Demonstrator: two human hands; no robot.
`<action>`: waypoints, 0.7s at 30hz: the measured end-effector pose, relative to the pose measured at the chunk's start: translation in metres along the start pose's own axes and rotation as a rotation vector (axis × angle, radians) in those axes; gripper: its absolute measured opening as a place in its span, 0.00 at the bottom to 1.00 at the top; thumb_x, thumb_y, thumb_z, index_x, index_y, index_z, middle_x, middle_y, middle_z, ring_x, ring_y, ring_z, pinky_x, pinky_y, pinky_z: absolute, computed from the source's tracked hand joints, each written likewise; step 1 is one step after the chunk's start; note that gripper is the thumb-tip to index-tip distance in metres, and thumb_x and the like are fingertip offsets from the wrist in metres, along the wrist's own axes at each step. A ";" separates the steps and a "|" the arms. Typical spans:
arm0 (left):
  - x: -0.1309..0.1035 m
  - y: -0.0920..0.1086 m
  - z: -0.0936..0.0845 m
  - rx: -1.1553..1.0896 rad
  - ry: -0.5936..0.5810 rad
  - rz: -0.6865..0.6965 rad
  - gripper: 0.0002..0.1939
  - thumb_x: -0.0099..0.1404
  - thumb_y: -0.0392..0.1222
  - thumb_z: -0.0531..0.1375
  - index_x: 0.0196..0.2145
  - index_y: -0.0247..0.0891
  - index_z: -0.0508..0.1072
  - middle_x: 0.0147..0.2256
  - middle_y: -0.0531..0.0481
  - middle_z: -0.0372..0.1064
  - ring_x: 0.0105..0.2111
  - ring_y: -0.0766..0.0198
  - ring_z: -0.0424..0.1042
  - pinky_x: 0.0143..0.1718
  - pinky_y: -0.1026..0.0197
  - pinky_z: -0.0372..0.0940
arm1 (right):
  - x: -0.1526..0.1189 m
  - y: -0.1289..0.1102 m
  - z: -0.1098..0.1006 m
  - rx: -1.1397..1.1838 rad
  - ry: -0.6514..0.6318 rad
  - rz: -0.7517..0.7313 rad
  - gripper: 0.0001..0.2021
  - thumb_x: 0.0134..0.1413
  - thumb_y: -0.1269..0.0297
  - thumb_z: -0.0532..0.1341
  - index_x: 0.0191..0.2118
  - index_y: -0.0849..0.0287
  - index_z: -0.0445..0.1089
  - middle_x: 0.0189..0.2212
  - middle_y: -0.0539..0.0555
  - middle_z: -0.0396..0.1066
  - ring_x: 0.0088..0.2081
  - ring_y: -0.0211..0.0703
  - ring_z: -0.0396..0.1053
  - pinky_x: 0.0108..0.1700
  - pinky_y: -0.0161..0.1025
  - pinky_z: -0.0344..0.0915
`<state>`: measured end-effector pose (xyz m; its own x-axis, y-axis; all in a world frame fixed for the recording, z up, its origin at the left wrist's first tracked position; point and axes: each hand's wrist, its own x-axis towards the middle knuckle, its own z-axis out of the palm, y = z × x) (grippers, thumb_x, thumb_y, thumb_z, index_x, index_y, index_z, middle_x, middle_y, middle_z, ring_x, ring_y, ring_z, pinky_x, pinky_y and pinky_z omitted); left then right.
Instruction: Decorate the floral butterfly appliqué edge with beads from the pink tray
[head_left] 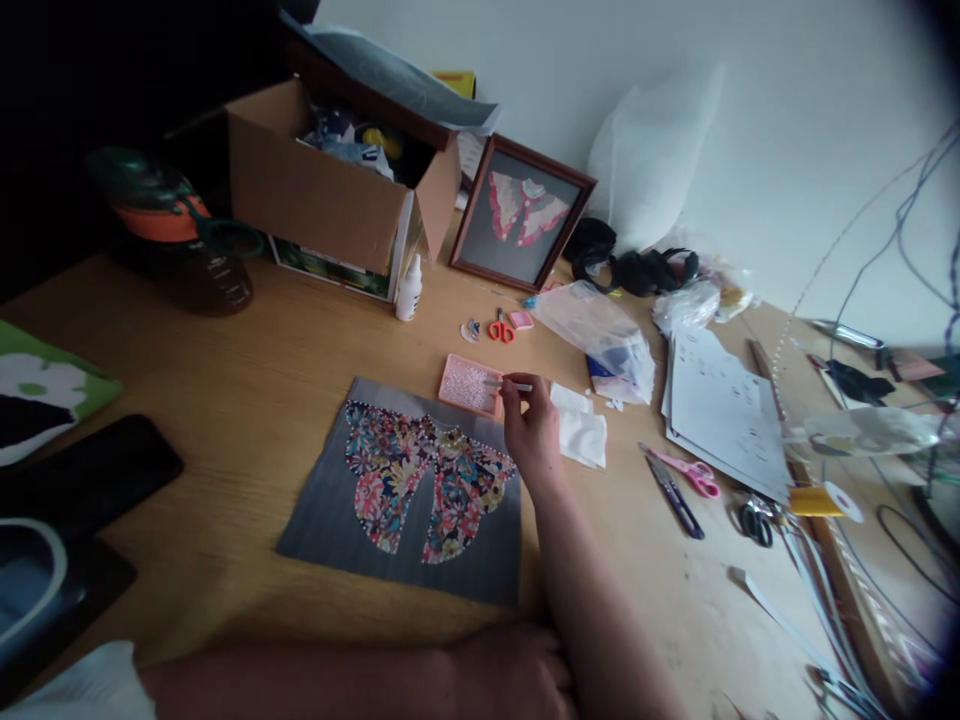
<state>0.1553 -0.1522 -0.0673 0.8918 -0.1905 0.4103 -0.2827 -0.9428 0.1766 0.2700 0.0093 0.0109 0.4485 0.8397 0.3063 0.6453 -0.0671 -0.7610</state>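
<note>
1. Right hand (534, 425): fingers pinched nearly closed on a slim pale tool (517, 386), its tip over the bead tray. Grip covers part of the shaft; tool type hard to make out.
2. Left hand (517, 672): low in view, beside the right forearm, dark and blurred. Its fingers are partly lost in shadow; cannot tell how far open, or whether anything is held.
3. Pink tray (447, 398): on the surface (247, 400), just beyond the grey cloth, small pale beads inside. Single beads too small to count; right-hand corner partly behind the fingers.
4. Grey cloth (315, 520): flat on the surface, left of the right forearm. Carries a floral wing-shaped patch (457, 500), pale dots along its edges; fixing of the dots not readable.
5. White tissue (583, 432): right of the right hand, near it.
6. Behind the tray: orange-handled scissors (501, 328), a small pink dish (520, 320), a white bottle (409, 290); label illegible.
7. Framed piece (521, 215): leans upright at the back, pink-and-cream wing shape within.
8. Cardboard box (315, 190): open; contents jumbled, mostly unidentifiable.
9. Left edge: dark phone-like slab (97, 475), green cloth item (45, 390) cut off. Far right: cables blurred, dark at the corner.
</note>
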 end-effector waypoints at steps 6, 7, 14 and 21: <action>-0.004 -0.002 -0.002 -0.081 0.072 0.055 0.13 0.61 0.37 0.63 0.20 0.43 0.73 0.23 0.54 0.73 0.23 0.66 0.67 0.30 0.60 0.59 | 0.000 0.008 0.001 -0.071 0.055 -0.030 0.15 0.65 0.49 0.54 0.36 0.54 0.67 0.29 0.53 0.74 0.34 0.46 0.71 0.37 0.40 0.62; -0.004 -0.002 -0.003 -0.083 0.076 0.053 0.13 0.61 0.36 0.62 0.19 0.43 0.72 0.23 0.54 0.73 0.24 0.66 0.67 0.30 0.60 0.59 | 0.001 0.009 0.000 -0.083 0.059 -0.037 0.15 0.66 0.49 0.54 0.35 0.54 0.67 0.29 0.53 0.73 0.33 0.46 0.70 0.37 0.41 0.62; -0.002 -0.004 -0.009 -0.091 0.086 0.055 0.16 0.63 0.37 0.61 0.18 0.41 0.70 0.22 0.54 0.72 0.22 0.67 0.65 0.30 0.60 0.59 | 0.003 0.014 0.001 -0.178 0.056 -0.092 0.17 0.67 0.49 0.53 0.31 0.53 0.65 0.27 0.52 0.70 0.32 0.46 0.67 0.37 0.41 0.58; -0.001 -0.005 -0.012 -0.099 0.077 0.038 0.15 0.62 0.37 0.62 0.19 0.42 0.70 0.23 0.55 0.73 0.23 0.68 0.67 0.30 0.61 0.60 | 0.003 0.018 0.002 -0.207 0.040 -0.096 0.17 0.67 0.49 0.52 0.31 0.53 0.65 0.26 0.53 0.70 0.32 0.47 0.66 0.37 0.41 0.58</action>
<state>0.1515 -0.1437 -0.0581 0.8513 -0.2003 0.4849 -0.3524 -0.9030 0.2456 0.2816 0.0114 -0.0029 0.4003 0.8256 0.3977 0.7978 -0.1004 -0.5946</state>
